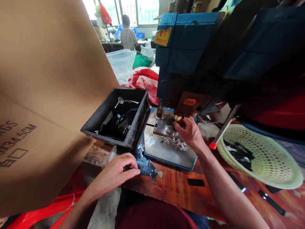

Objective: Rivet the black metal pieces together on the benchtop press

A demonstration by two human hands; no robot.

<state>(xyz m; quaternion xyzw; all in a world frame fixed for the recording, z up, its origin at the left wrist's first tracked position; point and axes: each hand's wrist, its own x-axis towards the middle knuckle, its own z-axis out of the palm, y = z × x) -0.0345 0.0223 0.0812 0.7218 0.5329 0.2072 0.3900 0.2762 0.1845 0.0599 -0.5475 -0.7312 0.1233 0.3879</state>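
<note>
Left hand [116,173] curled, fingertips pinching flat black metal pieces [145,165] piled at the wooden bench [176,187] near edge, just below the black bin [119,119]. Right hand [189,132] half-closed at the press [188,57] die plate [164,125]; what it grips, cannot tell. Mesh basket [259,156] on right side.

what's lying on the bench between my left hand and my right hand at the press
In the head view, a heap of black flat pieces by the left hand, then the press's base plate below the right hand.
</note>
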